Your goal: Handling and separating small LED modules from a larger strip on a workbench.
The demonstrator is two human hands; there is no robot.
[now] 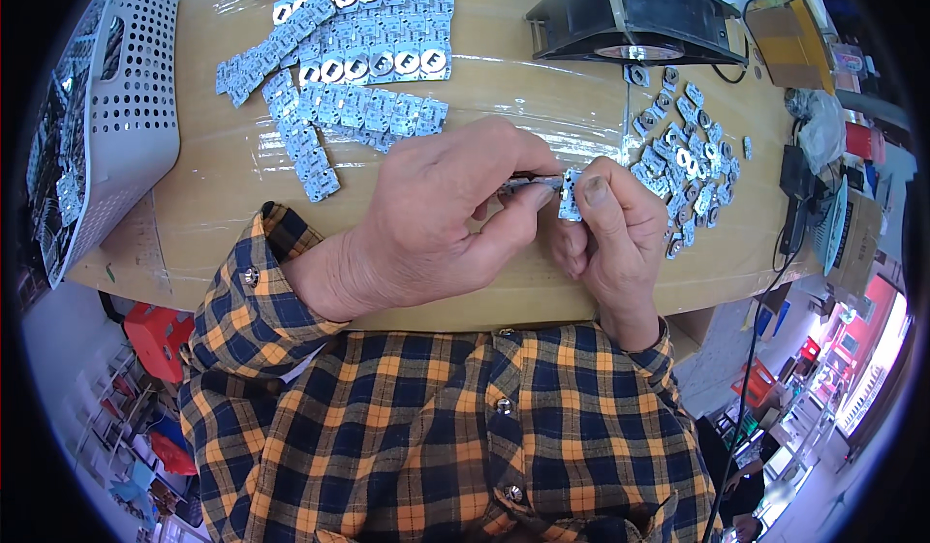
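My left hand (pixel 446 218) is closed in a pinch on a thin grey piece (pixel 536 183), seen nearly edge-on and mostly hidden by the fingers. My right hand (pixel 615 228) grips a small silvery circuit board (pixel 570 197) between thumb and curled fingers. The tip of the grey piece meets the board's left side, or very nearly so. Both hands are in front of my body, over the near part of the table (pixel 465 291). Beyond my left hand lie rows of joined circuit boards (pixel 378 34), some with round metal parts. A heap of small separate boards (pixel 688 160) spreads right of my right hand.
A white perforated basket (pixel 136 83) holding more boards stands at the left. At the back right is a black fan (pixel 635 10) with a cable. Past it are a yellow panel (pixel 790 39), a clear plastic bag (pixel 821 126) and a black power adapter (pixel 797 180).
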